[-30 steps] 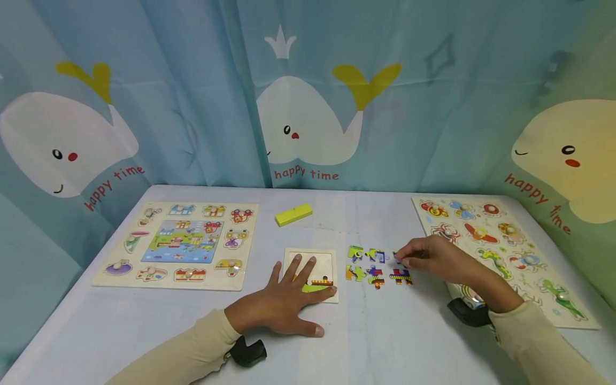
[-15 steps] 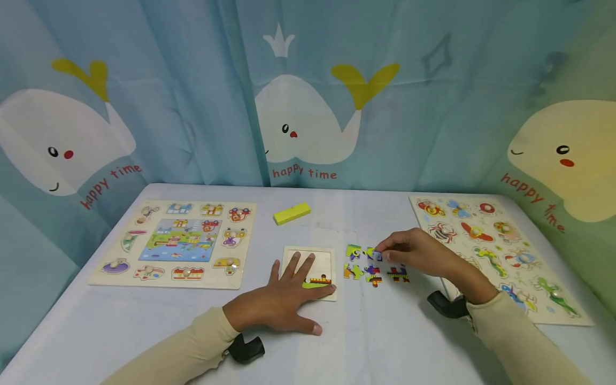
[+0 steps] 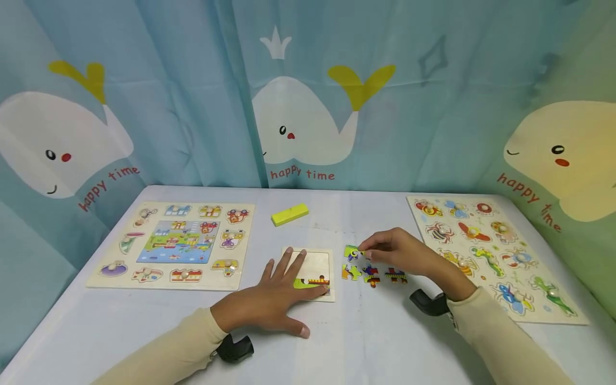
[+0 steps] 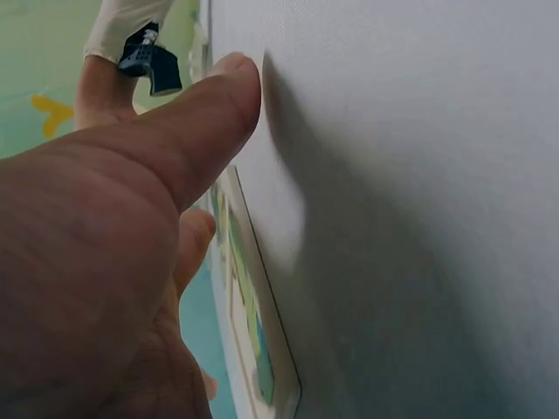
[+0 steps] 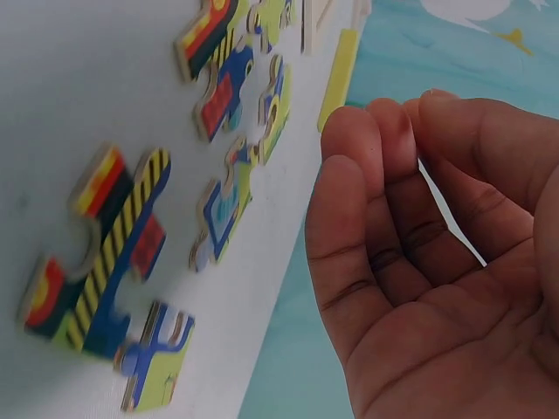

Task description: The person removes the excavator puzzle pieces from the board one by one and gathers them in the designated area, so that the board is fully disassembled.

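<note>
- Left board (image 3: 216,282): flat on the table (image 3: 337,345), printed vehicles set around a blue-and-green scene.
- Left hand (image 3: 269,307): palm down, its fingers spread wide across the frame, the thumb out to the near side of it.
- Yellow block (image 3: 290,214): lies slightly askew beyond the frame, well apart from both hands.
- Frame (image 3: 317,264): flat on the table, partly covered by the left hand; a colored strip (image 3: 319,280) shows along its lower part.
- Pieces: in two rows just right of the frame, among them a green piece (image 3: 353,252) at the upper left and a striped piece (image 3: 397,276) at the lower right.
- Right hand (image 3: 401,254): reaches in over the upper row, fingers bent, thumb close against the fingertips near the green piece; whether it pinches anything, I cannot tell.
- Right board (image 3: 522,280): flat, with printed insects, partly behind the right arm.
</note>
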Tool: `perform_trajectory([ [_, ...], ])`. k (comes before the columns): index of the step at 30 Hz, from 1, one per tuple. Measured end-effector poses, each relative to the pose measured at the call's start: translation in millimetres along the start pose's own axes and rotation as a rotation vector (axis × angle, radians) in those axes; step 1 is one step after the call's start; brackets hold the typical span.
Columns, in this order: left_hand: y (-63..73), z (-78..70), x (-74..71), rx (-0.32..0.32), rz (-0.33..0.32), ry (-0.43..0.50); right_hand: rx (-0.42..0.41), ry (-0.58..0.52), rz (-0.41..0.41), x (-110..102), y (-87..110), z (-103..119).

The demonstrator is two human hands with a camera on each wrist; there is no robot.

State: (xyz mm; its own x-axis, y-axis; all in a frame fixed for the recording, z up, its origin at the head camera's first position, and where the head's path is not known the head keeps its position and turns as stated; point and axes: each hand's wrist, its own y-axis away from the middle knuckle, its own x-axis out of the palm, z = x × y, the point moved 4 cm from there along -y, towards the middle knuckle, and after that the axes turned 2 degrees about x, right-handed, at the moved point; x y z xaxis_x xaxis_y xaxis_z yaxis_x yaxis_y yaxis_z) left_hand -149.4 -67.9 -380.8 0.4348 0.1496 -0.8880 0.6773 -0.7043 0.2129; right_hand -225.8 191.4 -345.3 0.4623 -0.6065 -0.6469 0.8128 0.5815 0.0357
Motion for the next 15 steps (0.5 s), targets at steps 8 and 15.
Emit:
perform_trajectory([
  [8,10.1,6.7,-2.4,-0.038,0.003,0.019,-0.012,-0.010,0.013,9.8,-10.1,9.3],
  [15,16.6,10.0,-0.8,-0.083,0.010,0.046,-0.026,-0.065,0.048,24.0,-21.5,16.3],
])
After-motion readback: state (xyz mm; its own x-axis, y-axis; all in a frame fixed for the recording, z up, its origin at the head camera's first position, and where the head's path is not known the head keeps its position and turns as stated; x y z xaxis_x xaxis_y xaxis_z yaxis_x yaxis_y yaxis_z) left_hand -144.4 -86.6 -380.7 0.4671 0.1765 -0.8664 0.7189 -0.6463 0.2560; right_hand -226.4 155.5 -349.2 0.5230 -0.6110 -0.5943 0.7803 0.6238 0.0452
